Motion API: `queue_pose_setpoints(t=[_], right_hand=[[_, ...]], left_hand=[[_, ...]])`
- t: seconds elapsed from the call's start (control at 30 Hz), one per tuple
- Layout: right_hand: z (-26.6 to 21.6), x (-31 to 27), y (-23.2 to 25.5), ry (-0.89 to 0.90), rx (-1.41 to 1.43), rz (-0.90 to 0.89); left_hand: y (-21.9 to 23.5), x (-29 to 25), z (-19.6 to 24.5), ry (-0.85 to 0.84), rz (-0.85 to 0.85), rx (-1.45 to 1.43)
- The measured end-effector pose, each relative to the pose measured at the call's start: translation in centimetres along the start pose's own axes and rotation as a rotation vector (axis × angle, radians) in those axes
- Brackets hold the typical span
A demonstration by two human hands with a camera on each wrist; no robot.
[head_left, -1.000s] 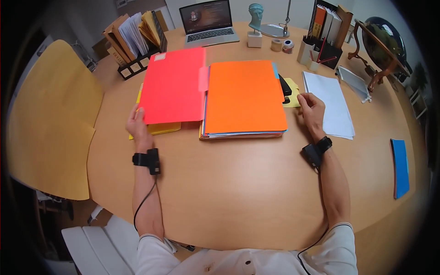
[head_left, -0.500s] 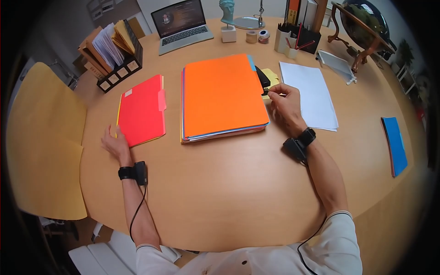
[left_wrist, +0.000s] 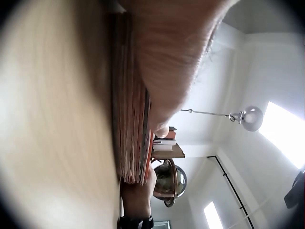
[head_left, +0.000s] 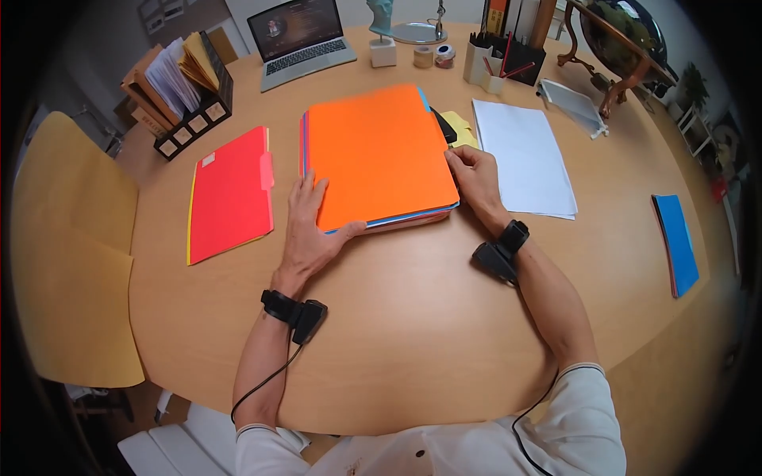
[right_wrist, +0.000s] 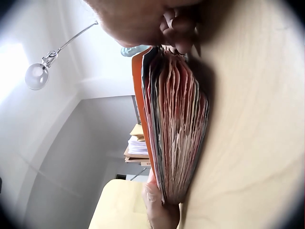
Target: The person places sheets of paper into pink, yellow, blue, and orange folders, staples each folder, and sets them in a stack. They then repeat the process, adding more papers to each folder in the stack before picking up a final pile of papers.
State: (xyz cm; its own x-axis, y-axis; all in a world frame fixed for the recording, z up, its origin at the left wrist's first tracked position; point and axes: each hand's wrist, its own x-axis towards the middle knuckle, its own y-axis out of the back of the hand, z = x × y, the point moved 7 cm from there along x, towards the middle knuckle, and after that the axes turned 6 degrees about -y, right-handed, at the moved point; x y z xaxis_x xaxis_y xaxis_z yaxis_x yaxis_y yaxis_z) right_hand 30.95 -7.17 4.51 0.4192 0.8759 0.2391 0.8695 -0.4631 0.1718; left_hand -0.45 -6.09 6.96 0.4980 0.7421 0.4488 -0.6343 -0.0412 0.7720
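Observation:
A thick stack of folders (right_wrist: 176, 114) lies on the table, topped by an orange folder (head_left: 373, 159). My left hand (head_left: 308, 238) rests at its near left corner. The fingers lie extended along the left side, and the thumb stretches along the front edge. Seen from the left wrist, that hand (left_wrist: 171, 52) overlaps the upper part of the stack. My right hand (head_left: 480, 178) is at the right side with bent fingers, tips right at the folders' edge; I cannot tell whether they pinch it. Left of the stack lies a red folder (head_left: 230, 194) over a yellow one.
White paper (head_left: 524, 159) lies right of the stack, beside yellow sticky notes (head_left: 459, 129). A laptop (head_left: 302, 47), file holder (head_left: 186, 95), pen holders (head_left: 484, 67) and globe (head_left: 619, 32) stand farther back. Blue folders (head_left: 675, 246) lie near the right table edge.
The red folder has come down at the left, apart from the stack. My left hand has left it and moved right to the stack's corner. My right hand has moved against the stack's right edge.

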Motion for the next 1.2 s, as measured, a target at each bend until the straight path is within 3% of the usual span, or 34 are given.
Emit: queue_pose_setpoints(t=[0.07, 0.4, 0.47, 0.57, 0.7, 0.77, 0.87, 0.97, 1.03, 1.2], right_hand=[[-0.1, -0.6, -0.1, -0.207, 0.042, -0.071], [0.1, -0.5, -0.4, -0.252, 0.05, -0.115], [0.4, 0.1, -0.8, -0.073, -0.022, -0.063], [0.6, 0.2, -0.8, -0.13, -0.172, -0.025], [-1.4, -0.1, -1.2, -0.15, -0.167, -0.088], [-2.1, -0.6, -1.8, -0.204, -0.315, -0.166], [-2.5, -0.5, -1.9, -0.117, -0.396, -0.118], [-2.0, -0.2, -1.9, -0.114, -0.508, -0.131], [-1.9, -0.1, -1.8, -0.129, -0.49, -0.148], [0.7, 0.5, -1.4, -0.145, -0.328, -0.157]], left_hand=[[-0.2, -0.1, -0.2, 0.032, -0.015, -0.038], [0.4, 0.2, 1.0, 0.026, -0.058, 0.04], [0.4, 0.3, 1.2, 0.03, -0.057, 0.039], [0.5, 0.3, 1.4, 0.019, -0.049, 0.07], [0.2, 0.1, 0.9, -0.001, 0.028, 0.078], [0.1, -0.2, 0.7, -0.003, 0.059, 0.077], [0.1, -0.3, 0.3, 0.039, 0.118, -0.012], [1.1, -0.4, 1.2, -0.06, 0.261, -0.058], [0.9, -1.0, 0.0, 0.162, 0.256, -0.243], [1.2, -1.4, -0.1, 0.233, 0.288, -0.238]])
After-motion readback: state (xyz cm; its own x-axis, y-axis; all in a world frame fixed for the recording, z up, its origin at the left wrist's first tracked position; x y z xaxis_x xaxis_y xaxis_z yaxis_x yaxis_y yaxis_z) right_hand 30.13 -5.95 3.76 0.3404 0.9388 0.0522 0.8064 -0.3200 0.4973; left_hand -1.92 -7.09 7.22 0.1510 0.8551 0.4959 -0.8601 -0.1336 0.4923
